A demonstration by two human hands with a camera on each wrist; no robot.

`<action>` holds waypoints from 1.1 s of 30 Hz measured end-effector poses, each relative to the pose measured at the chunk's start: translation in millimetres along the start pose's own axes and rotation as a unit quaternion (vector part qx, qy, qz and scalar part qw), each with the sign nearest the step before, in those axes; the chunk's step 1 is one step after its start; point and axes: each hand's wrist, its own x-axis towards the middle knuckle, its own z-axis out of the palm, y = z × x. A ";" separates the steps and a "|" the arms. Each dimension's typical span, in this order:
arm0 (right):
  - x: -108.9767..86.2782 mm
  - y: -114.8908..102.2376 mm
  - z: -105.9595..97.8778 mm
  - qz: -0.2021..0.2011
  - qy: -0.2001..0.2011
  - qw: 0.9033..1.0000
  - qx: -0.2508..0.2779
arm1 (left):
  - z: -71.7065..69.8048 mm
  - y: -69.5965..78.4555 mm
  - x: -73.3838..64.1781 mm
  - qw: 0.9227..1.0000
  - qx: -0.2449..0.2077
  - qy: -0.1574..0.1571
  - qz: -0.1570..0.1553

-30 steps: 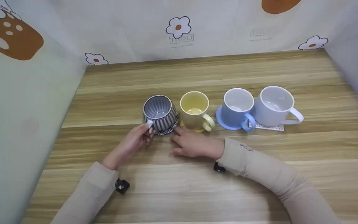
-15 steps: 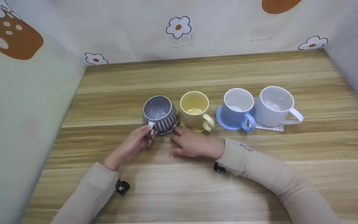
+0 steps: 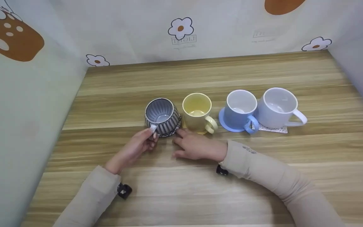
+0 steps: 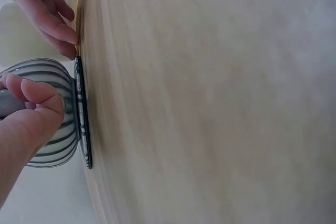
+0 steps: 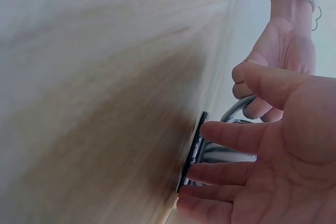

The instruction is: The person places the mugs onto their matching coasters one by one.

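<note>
In the head view, my left hand point(image 3: 137, 145) grips the handle of a grey-and-white striped mug point(image 3: 166, 123). Beneath that mug lies a dark-edged plaid coaster point(image 4: 83, 114), mostly covered by it. My right hand point(image 3: 197, 145) reaches in from the right with its fingers extended. Its fingertips point(image 5: 212, 129) touch or nearly touch the coaster's edge, as the right wrist view shows. Just right of the striped mug stands a yellow mug point(image 3: 194, 121) on a yellow coaster, its handle near the right hand.
Farther right, a blue mug point(image 3: 239, 119) stands on a round blue coaster point(image 3: 224, 123). Beside it a white mug point(image 3: 273, 116) stands on a speckled coaster point(image 3: 274, 129). The wooden table point(image 3: 200, 195) is bounded by a printed back wall and side panels.
The striped mug and my left hand have shifted very slightly toward me, and less of the plaid coaster shows. The right hand and the other mugs look unmoved.
</note>
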 end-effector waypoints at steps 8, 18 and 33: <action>0.5 0.6 0.1 0.001 -0.005 1.000 -0.001 | -0.6 0.3 -1.0 1.000 0.003 -0.006 0.008; 1.1 1.1 0.3 0.003 -0.003 1.000 0.002 | -2.8 1.3 -2.0 0.999 0.043 0.006 0.010; -5.5 2.9 0.2 -0.009 0.027 0.999 0.022 | 9.9 1.9 -13.0 0.895 0.382 0.208 0.099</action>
